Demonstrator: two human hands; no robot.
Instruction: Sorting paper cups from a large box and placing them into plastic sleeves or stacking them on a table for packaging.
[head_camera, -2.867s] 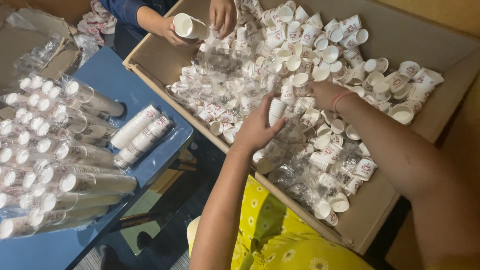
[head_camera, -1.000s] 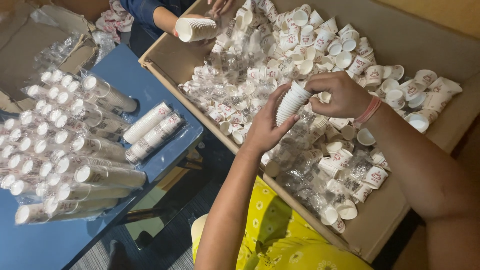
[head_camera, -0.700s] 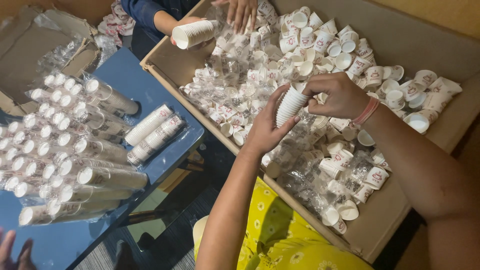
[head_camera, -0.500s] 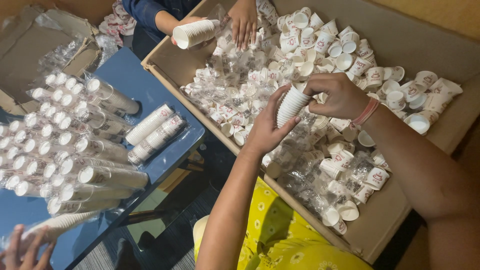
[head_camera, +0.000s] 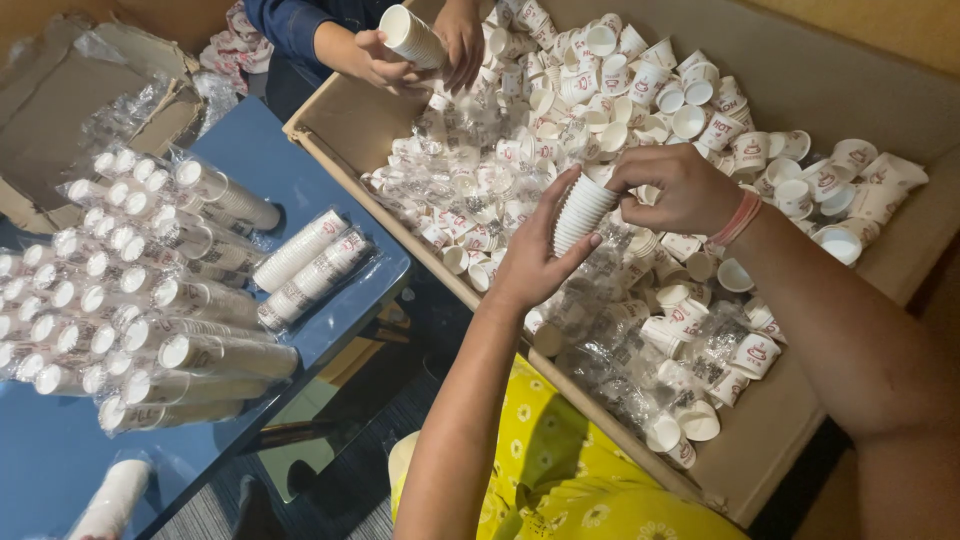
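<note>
My left hand (head_camera: 532, 262) grips a short stack of small white paper cups (head_camera: 580, 210) from below. My right hand (head_camera: 672, 186) pinches the top of that same stack. Both hands hover over a large cardboard box (head_camera: 790, 470) filled with several loose white cups (head_camera: 640, 110) with red print and bits of clear plastic wrap. At the far end of the box another person's two hands (head_camera: 420, 55) hold their own stack of cups (head_camera: 412, 34).
A blue table (head_camera: 250, 150) on the left carries many long cup stacks in clear plastic sleeves (head_camera: 150, 300). An opened flat cardboard box (head_camera: 70, 100) lies at its far end. One more wrapped stack (head_camera: 110, 495) shows at the bottom left. Yellow flowered cloth (head_camera: 550, 470) covers my lap.
My hands lifted a cup stack out of the box and keep it there. The other person's stack swung upright. A hand brought a wrapped stack in at the bottom left.
</note>
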